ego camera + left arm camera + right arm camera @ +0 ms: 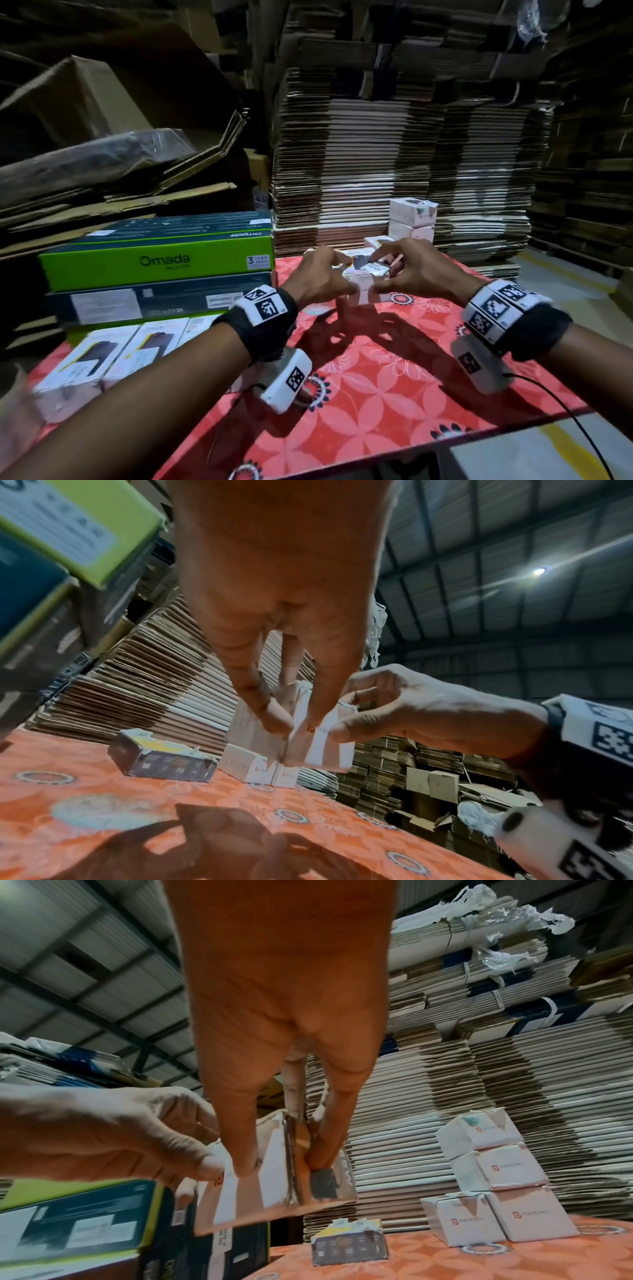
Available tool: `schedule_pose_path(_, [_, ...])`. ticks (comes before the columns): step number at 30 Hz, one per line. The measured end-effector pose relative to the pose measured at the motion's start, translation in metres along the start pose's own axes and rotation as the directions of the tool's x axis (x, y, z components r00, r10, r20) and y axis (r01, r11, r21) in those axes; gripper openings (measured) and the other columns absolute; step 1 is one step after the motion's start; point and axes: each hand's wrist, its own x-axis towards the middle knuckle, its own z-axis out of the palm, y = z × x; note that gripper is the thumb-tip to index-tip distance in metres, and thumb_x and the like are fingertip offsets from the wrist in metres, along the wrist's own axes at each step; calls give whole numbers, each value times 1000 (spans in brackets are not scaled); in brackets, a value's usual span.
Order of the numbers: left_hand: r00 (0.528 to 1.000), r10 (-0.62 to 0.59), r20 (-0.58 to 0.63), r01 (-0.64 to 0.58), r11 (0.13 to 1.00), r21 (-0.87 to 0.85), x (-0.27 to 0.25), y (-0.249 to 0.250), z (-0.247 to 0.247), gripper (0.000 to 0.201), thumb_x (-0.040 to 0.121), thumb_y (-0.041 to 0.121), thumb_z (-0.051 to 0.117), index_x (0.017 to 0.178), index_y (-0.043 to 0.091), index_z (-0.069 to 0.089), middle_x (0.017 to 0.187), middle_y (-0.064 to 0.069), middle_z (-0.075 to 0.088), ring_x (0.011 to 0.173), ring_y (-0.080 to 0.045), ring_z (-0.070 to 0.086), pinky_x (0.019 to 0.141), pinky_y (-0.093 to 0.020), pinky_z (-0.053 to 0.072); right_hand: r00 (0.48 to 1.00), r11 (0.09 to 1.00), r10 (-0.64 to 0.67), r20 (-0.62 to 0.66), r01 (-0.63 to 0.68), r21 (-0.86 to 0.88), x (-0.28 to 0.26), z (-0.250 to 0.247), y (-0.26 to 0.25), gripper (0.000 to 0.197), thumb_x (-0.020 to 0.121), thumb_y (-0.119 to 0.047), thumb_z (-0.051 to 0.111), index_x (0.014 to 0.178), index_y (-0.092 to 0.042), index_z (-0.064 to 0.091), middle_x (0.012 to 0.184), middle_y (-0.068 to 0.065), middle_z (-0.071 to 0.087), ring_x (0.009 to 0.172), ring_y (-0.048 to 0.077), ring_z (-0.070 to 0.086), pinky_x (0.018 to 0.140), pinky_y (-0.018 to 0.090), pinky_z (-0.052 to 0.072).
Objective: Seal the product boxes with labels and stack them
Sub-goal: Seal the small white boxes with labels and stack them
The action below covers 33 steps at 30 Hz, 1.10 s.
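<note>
White product box [364,286] sits lifted just above the red-patterned worktop [376,370], pinched between your left hand [317,277] and right hand [416,270]; the finished stack [412,219] lies beyond, seemingly nearer your right.

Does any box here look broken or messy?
Yes. The dark box lying alone on the red tablecloth has a ragged, torn-looking top edge. The top white box of the stack looks crumpled at a corner. The box held by both hands looks creased but whole.
</note>
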Motion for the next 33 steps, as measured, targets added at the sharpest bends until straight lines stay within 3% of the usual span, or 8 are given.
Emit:
schedule_pose_path(4, [1000, 16, -6, -16, 996, 89, -38, 3, 2, 55, 76, 27, 85, 128, 17, 68, 119, -2, 69, 93, -13, 65, 77, -22, 49, 999, 999, -31, 42, 31, 13, -27, 3, -15, 45, 66, -25, 95, 106, -24, 75, 78, -11, 60, 56, 5, 57, 53, 12, 42])
schedule_pose_path(9, [1000, -23, 5, 23, 994, 111, -75, -2, 13, 44, 74, 29, 84, 116, 19, 72, 107, -6, 73, 89, -18, 70, 73, -27, 55, 992, 998, -58, 112, 59, -6, -60, 12, -28, 43, 67, -30, 93, 106, -28, 74, 75, -10, 62, 55, 1, 56, 53, 14, 42])
schedule_pose_path(14, [1000, -19, 0, 18, 982, 186, -98, -9, 21, 48, 73, 36, 81, 118, 23, 71, 108, 2, 70, 88, -11, 62, 58, -9, 40, 986, 994, -73, 152, 84, -65, -83, 20, -37, 47, 69, -36, 92, 110, -27, 72, 88, -4, 65, 78, 12, 63, 63, 17, 44])
schedule_pose_path(18, [1000, 2, 0, -2, 987, 158, -114, -7, 26, 37, 73, 27, 79, 106, 13, 74, 98, -4, 73, 83, -19, 68, 74, -38, 56, 983, 994, -70, 168, 83, -69, -94, 25, -40, 48, 68, -39, 92, 109, -29, 69, 95, -6, 62, 81, 11, 61, 69, 23, 50])
schedule_pose_path(25, [999, 32, -41, -23, 982, 185, -122, -10, 32, 50, 77, 30, 77, 124, 15, 67, 117, -6, 67, 100, -19, 64, 85, -32, 53, 983, 995, -74, 170, 84, -54, -100, 34, -33, 48, 67, -44, 90, 105, -34, 64, 96, -8, 56, 78, 5, 57, 63, 17, 46])
schedule_pose_path(28, [999, 30, -17, -26, 974, 224, -125, -10, 31, 57, 80, 40, 75, 131, 19, 61, 131, 0, 49, 118, -19, 52, 94, -30, 46, 982, 995, -79, 170, 87, -40, -99, 35, -31, 45, 67, -42, 90, 104, -36, 64, 95, -8, 57, 79, 4, 58, 65, 15, 46])
schedule_pose_path(31, [993, 118, -16, -111, 970, 218, -123, -8, 29, 62, 80, 40, 75, 136, 20, 59, 145, 2, 40, 130, -19, 45, 103, -25, 40, 983, 990, -105, 151, 118, -78, -99, 37, -28, 45, 67, -46, 89, 104, -38, 65, 96, -8, 55, 87, 9, 57, 73, 24, 51])
schedule_pose_path(33, [987, 156, 48, -162, 975, 151, -120, -5, 28, 63, 83, 33, 73, 142, 21, 55, 141, 0, 52, 127, -18, 50, 99, -18, 37, 981, 985, -145, 131, 155, -72, -99, 37, -27, 46, 66, -48, 88, 106, -37, 69, 101, -10, 54, 93, 6, 57, 78, 29, 53])
